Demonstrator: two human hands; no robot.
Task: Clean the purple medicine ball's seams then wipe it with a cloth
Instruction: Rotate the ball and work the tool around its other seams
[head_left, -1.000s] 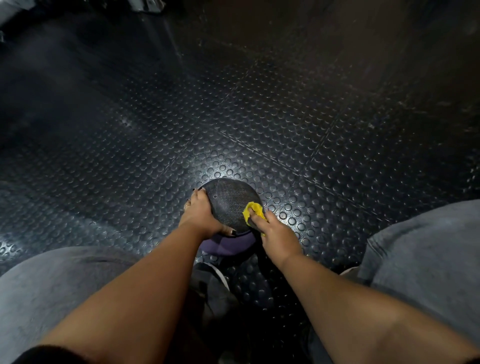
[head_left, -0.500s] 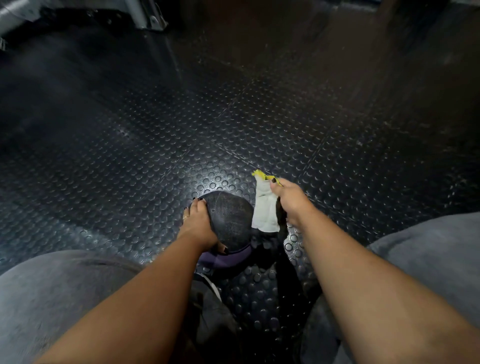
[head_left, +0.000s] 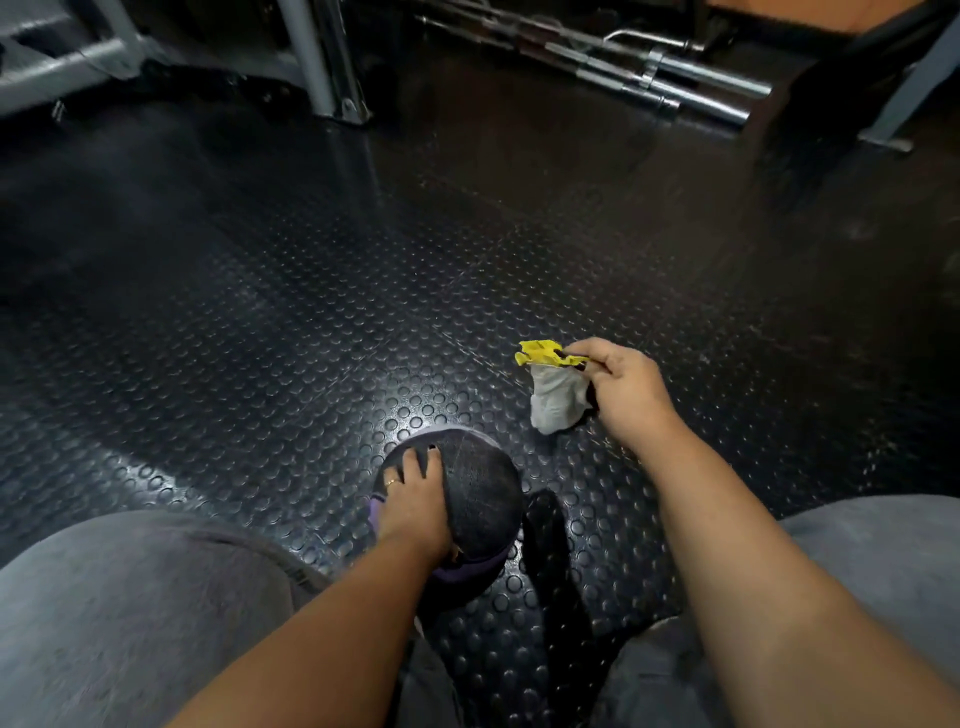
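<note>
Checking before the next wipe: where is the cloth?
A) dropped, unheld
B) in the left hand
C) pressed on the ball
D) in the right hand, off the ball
D: the right hand pinches the cloth apart from the medicine ball, on which the left hand rests.

We saw a dim scene. One bright pool of glare lay on the studded floor (head_left: 415, 400) just beyond the medicine ball (head_left: 483, 483), whose dark shadow fell to its right. Farther off the floor sank into gloom, and the metal bars (head_left: 675, 78) were blurred.
</note>
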